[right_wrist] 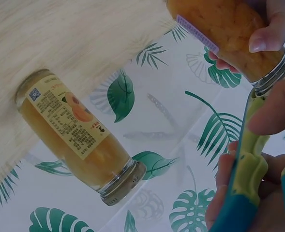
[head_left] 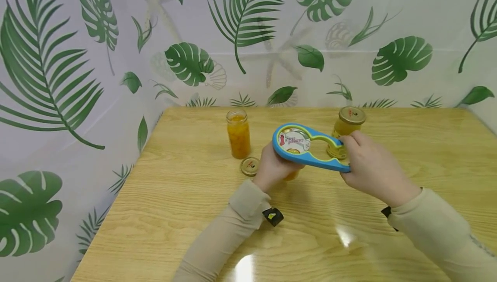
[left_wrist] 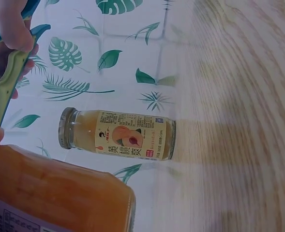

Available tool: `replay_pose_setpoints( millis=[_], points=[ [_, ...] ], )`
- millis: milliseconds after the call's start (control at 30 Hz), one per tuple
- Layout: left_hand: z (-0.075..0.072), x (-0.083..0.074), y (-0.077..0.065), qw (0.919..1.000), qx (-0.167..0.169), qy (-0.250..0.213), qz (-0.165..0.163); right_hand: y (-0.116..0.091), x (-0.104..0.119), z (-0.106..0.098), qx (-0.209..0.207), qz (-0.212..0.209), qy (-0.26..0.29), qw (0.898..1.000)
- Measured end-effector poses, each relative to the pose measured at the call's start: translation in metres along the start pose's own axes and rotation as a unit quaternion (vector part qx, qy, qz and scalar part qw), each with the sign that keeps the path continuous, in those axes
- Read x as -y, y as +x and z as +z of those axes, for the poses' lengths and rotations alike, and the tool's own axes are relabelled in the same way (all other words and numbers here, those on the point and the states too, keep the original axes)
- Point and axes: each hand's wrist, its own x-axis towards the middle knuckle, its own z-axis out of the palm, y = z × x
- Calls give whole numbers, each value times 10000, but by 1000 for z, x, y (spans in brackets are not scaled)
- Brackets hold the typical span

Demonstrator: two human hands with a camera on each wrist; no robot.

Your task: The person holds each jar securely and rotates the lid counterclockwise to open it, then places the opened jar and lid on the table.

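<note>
My left hand (head_left: 273, 167) grips a glass jar of orange fruit (right_wrist: 224, 31) from the side, mostly hidden by the hand in the head view. Over its top lies a blue and green jar opener (head_left: 325, 162), whose round end encircles the printed lid (head_left: 294, 140). At the opener's handle end, my right hand (head_left: 374, 167) holds on with fingers curled around it. In the right wrist view, the right thumb lies along the green inner edge, close to the held jar's metal lid (right_wrist: 274, 75).
Behind the right hand stands a lidded yellow-peach jar (head_left: 351, 117). A lidless jar of orange fruit (head_left: 238, 137) stands back left, a loose gold lid (head_left: 250, 166) in front of it. The wooden table (head_left: 174, 204) meets a leaf-patterned wall covering (head_left: 248, 79).
</note>
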Motion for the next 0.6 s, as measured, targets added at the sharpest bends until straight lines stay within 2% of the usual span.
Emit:
replay_pose_setpoints(
  millis=[233,600],
  points=[
    [-1,-3,-1,10000,17,54,-78,0,-1,1,-78,-17,-145,9999],
    [-1,-4,-2,9999,-20,133,-30,2,-1,-2,446,182,-170,9987]
  ],
)
